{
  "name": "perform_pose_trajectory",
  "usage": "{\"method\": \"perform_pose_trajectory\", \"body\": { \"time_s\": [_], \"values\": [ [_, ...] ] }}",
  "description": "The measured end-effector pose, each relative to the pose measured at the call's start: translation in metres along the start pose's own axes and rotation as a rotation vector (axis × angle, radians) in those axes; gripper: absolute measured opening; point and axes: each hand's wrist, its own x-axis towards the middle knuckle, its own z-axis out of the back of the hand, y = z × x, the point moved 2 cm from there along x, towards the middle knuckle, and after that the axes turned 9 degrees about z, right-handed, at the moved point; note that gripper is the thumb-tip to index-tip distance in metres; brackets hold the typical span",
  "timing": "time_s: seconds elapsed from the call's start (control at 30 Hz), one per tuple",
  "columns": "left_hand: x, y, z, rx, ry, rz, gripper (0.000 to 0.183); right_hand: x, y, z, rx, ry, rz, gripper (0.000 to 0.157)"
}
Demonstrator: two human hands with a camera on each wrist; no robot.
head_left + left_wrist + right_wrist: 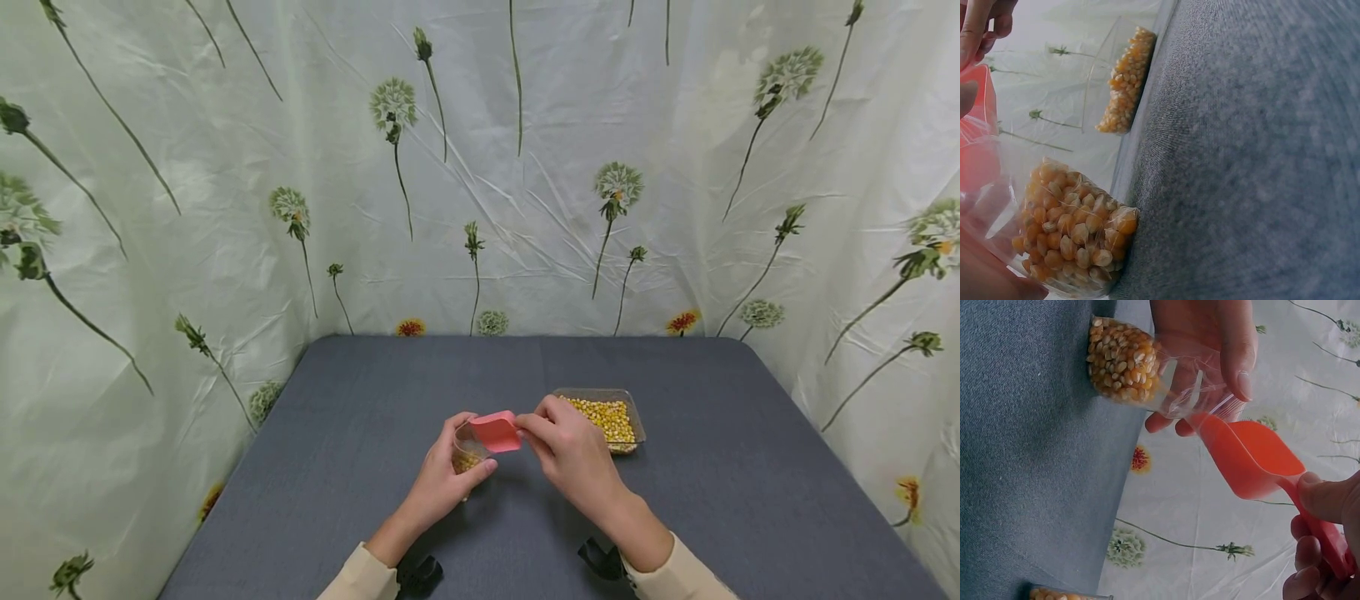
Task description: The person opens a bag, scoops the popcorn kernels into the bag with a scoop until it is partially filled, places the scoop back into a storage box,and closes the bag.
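My left hand grips a clear zip bag near its open top, thumb on one side and fingers on the other. Corn kernels fill the bag's lower part, which stands at the table surface. Between thumb and fingers, my right hand holds the handle of a red scoop. The scoop is tilted, its front lip inside the mouth of the bag, and no kernels show in its bowl.
A clear rectangular tub holding more corn kernels stands on the dark grey table, just beyond my right hand. Behind the table hangs a pale curtain with a dandelion print.
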Motion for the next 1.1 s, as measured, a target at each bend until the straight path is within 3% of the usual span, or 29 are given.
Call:
{"method": "perform_pose_trajectory", "body": {
  "time_s": [0.23, 0.77, 1.1],
  "values": [
    [0.001, -0.001, 0.0, -0.009, -0.002, -0.004, 0.07, 0.001, 0.001, 0.002, 0.001, -0.005, 0.013, 0.022],
    [0.004, 0.002, 0.004, -0.062, 0.005, -0.043, 0.06, 0.003, -0.011, 0.018, 0.122, -0.053, -0.088, 0.025],
    [0.006, 0.002, 0.005, -0.062, 0.011, -0.069, 0.064, -0.011, -0.039, 0.04, 0.024, -0.064, -0.176, 0.027]
  ]
}}
